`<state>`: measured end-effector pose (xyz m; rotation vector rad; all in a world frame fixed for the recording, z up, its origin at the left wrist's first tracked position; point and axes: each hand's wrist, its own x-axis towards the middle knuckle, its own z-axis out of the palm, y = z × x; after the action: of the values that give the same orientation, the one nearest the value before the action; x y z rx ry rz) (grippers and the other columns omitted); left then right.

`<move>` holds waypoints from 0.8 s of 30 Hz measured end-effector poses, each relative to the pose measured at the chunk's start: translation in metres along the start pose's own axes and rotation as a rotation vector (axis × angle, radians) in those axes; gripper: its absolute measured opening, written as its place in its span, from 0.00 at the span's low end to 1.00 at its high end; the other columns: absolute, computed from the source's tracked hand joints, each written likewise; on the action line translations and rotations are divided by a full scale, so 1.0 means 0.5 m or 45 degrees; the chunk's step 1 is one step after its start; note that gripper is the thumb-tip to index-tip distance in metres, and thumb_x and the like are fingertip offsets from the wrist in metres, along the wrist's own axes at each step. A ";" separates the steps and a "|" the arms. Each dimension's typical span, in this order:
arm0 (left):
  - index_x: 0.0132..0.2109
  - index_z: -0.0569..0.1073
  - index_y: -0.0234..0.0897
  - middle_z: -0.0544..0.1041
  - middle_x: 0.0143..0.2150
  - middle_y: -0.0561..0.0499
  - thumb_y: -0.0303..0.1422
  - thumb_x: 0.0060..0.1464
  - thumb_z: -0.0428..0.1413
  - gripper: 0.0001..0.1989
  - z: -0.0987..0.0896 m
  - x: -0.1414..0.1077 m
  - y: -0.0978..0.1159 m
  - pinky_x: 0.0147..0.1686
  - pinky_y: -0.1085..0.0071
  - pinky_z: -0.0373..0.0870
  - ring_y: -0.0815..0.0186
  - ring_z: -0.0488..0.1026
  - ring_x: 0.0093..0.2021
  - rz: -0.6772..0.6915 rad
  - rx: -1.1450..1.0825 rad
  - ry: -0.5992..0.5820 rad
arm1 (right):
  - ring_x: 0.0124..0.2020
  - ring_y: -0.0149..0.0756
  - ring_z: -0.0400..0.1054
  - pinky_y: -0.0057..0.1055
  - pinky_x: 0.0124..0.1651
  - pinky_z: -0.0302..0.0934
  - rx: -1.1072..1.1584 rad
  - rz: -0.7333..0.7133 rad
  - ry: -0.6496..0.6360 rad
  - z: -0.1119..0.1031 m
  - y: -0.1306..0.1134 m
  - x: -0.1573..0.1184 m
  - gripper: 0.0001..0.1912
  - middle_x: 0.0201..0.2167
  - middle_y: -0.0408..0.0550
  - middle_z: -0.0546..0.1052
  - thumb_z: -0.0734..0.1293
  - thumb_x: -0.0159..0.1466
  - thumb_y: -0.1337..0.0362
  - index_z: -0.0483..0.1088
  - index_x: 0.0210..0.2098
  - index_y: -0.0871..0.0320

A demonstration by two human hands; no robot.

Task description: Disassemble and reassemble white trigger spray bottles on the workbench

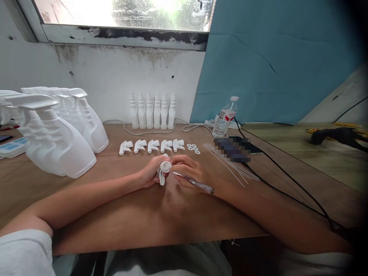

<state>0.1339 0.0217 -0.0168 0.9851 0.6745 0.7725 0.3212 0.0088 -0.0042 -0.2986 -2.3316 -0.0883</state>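
A white spray trigger head is in my left hand, with its round open end facing up toward me. My right hand grips a screwdriver-like tool with a clear handle; its thin metal tip touches or nearly touches the round end. Beyond my hands, several white trigger heads lie in a row on the brown table. To their right is a small cluster of white rings. Thin white tubes lie farther right.
Large white spray bottles stand at the left. Slim white bottles line the wall. At the right are a water bottle, a pixelated dark object and black cables. The table's front edge is close to me.
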 end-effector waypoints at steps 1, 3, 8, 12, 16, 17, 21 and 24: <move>0.28 0.64 0.35 0.62 0.16 0.55 0.37 0.48 0.53 0.10 0.000 0.000 0.000 0.09 0.82 0.40 0.76 0.53 0.12 -0.007 0.006 0.005 | 0.47 0.34 0.69 0.30 0.43 0.69 -0.071 -0.043 0.002 0.000 0.002 0.000 0.14 0.51 0.55 0.69 0.60 0.66 0.69 0.66 0.50 0.57; 0.29 0.64 0.35 0.62 0.16 0.55 0.37 0.49 0.53 0.10 0.000 0.001 -0.001 0.09 0.82 0.41 0.76 0.53 0.12 -0.012 0.017 0.029 | 0.49 0.37 0.68 0.33 0.45 0.69 -0.183 -0.134 -0.022 -0.001 0.005 0.000 0.16 0.53 0.57 0.69 0.61 0.66 0.70 0.65 0.53 0.58; 0.29 0.62 0.36 0.61 0.15 0.58 0.39 0.51 0.53 0.11 -0.004 0.004 -0.003 0.08 0.83 0.43 0.76 0.52 0.11 -0.045 -0.026 0.029 | 0.54 0.42 0.67 0.40 0.51 0.68 -0.349 -0.363 -0.106 -0.012 0.013 0.006 0.19 0.54 0.57 0.72 0.63 0.66 0.66 0.65 0.57 0.60; 0.28 0.61 0.37 0.59 0.16 0.58 0.38 0.50 0.54 0.12 -0.005 0.006 -0.001 0.08 0.83 0.43 0.76 0.52 0.11 -0.074 -0.082 0.016 | 0.53 0.43 0.68 0.40 0.51 0.68 -0.469 -0.479 -0.149 -0.017 0.016 0.008 0.19 0.52 0.59 0.74 0.65 0.65 0.67 0.66 0.55 0.64; 0.28 0.60 0.37 0.57 0.16 0.59 0.38 0.49 0.54 0.11 -0.001 0.005 -0.001 0.08 0.83 0.43 0.76 0.52 0.12 -0.066 -0.107 0.027 | 0.53 0.41 0.69 0.40 0.51 0.69 -0.526 -0.498 -0.159 -0.018 0.011 0.007 0.16 0.53 0.54 0.74 0.63 0.66 0.68 0.68 0.53 0.61; 0.28 0.60 0.37 0.57 0.16 0.59 0.37 0.49 0.55 0.11 -0.001 0.004 -0.001 0.08 0.83 0.43 0.76 0.53 0.12 -0.063 -0.110 0.027 | 0.53 0.40 0.69 0.40 0.52 0.69 -0.544 -0.494 -0.164 -0.018 0.009 0.006 0.15 0.53 0.53 0.74 0.62 0.67 0.68 0.69 0.53 0.60; 0.30 0.62 0.37 0.57 0.18 0.59 0.37 0.48 0.55 0.11 0.000 0.002 -0.001 0.08 0.83 0.44 0.76 0.52 0.13 -0.040 -0.081 0.038 | 0.54 0.38 0.69 0.37 0.52 0.69 -0.589 -0.515 -0.174 -0.018 0.005 0.002 0.15 0.52 0.54 0.75 0.62 0.67 0.67 0.68 0.53 0.62; 0.30 0.63 0.36 0.58 0.18 0.59 0.37 0.50 0.54 0.10 0.001 0.002 -0.001 0.08 0.83 0.45 0.75 0.53 0.13 -0.024 -0.059 0.044 | 0.52 0.39 0.70 0.37 0.50 0.70 -0.521 -0.540 -0.116 -0.021 0.002 0.000 0.17 0.50 0.58 0.76 0.62 0.67 0.65 0.68 0.53 0.66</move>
<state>0.1350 0.0222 -0.0171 0.9236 0.6919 0.7873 0.3286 0.0080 0.0030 0.0004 -2.4193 -0.7783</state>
